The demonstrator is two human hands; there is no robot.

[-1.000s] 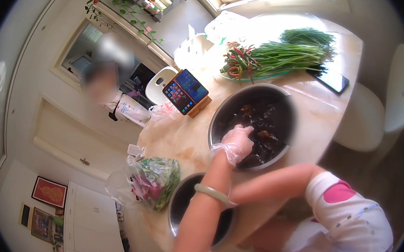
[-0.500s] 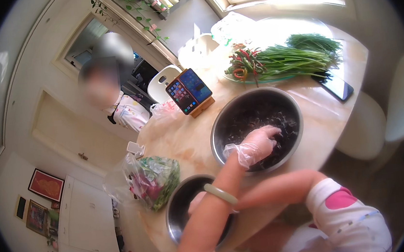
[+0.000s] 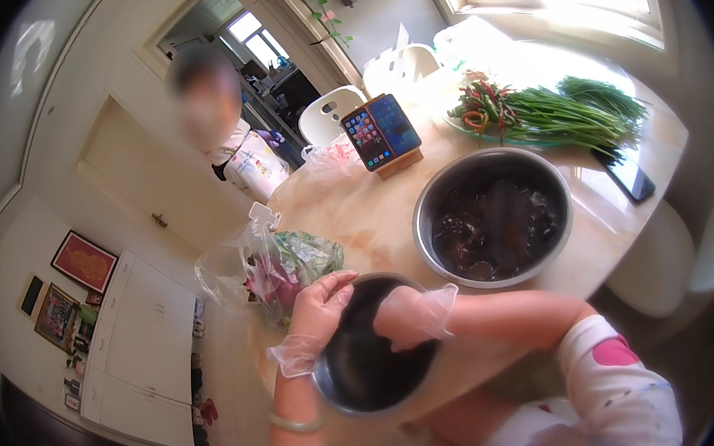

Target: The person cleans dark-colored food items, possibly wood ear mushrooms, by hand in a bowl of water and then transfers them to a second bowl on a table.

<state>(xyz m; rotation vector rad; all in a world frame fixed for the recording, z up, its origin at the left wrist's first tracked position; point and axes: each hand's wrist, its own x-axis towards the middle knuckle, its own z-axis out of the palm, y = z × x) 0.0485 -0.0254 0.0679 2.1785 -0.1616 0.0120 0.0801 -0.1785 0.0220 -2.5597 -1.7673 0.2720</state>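
Note:
A smaller steel bowl [image 3: 364, 386] with a dark inside stands near the table's front edge. At its upper left rim is my left hand [image 3: 314, 313], in a clear plastic glove, its thumb and fingertips drawn together; what they pinch is not visible. Inside the bowl, my gloved right hand [image 3: 405, 317] reaches down with fingers curled and a little blurred. Anything in its grasp is hidden. Beyond it to the right, a larger steel bowl [image 3: 566, 203] holds dark, wet pieces [image 3: 495, 227] in liquid, with neither hand in it.
A plastic bag of vegetables [image 3: 293, 268] lies left of the smaller bowl. Farther back stand a tablet-like device [image 3: 383, 134] on a wooden holder, long green stalks [image 3: 566, 117], red peppers [image 3: 490, 103] and a phone [image 3: 632, 179]. Another person [image 3: 256, 159] is across the table.
My left hand has left the larger bowl and come to the smaller bowl's rim, uncrossing my arms. My right hand stays in the smaller bowl. The whole view has shifted.

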